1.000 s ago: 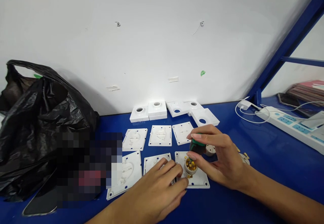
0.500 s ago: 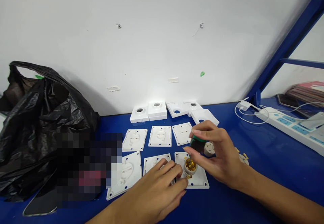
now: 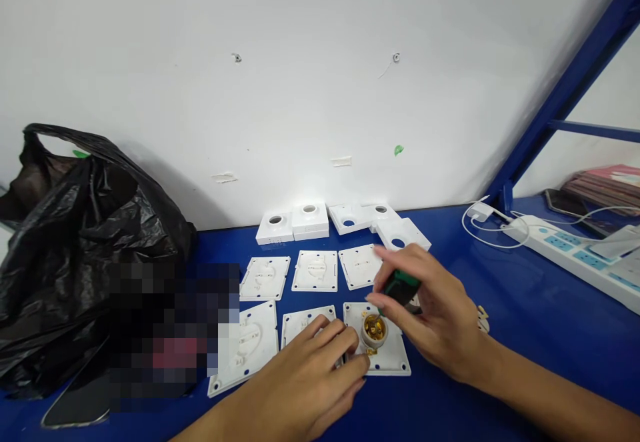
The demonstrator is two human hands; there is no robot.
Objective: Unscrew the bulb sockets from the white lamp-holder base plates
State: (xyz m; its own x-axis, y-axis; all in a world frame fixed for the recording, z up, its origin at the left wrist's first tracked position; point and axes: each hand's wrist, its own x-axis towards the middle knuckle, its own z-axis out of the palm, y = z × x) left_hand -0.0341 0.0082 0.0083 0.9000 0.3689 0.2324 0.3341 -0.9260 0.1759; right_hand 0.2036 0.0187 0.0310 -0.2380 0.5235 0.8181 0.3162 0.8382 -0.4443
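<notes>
My right hand (image 3: 435, 309) grips a screwdriver by its dark green handle (image 3: 401, 289), tilted over a round lamp socket (image 3: 374, 330) with a brass inside. The socket sits on a square white base plate (image 3: 390, 362). My left hand (image 3: 325, 369) rests palm down over the left edge of that plate and over a neighbouring plate (image 3: 310, 315); its fingers are bent beside the socket, and what is under them is hidden. More white plates (image 3: 315, 271) lie behind and to the left.
White square covers with round holes (image 3: 310, 221) line the wall. A black plastic bag (image 3: 100, 229) and a phone (image 3: 75, 395) are at the left. At the right are a power strip (image 3: 575, 249), white cables and a blue frame (image 3: 565, 95).
My right hand has turned the screwdriver handle, which now leans more to the right. My left hand has hardly moved. The whole view has shifted slightly.
</notes>
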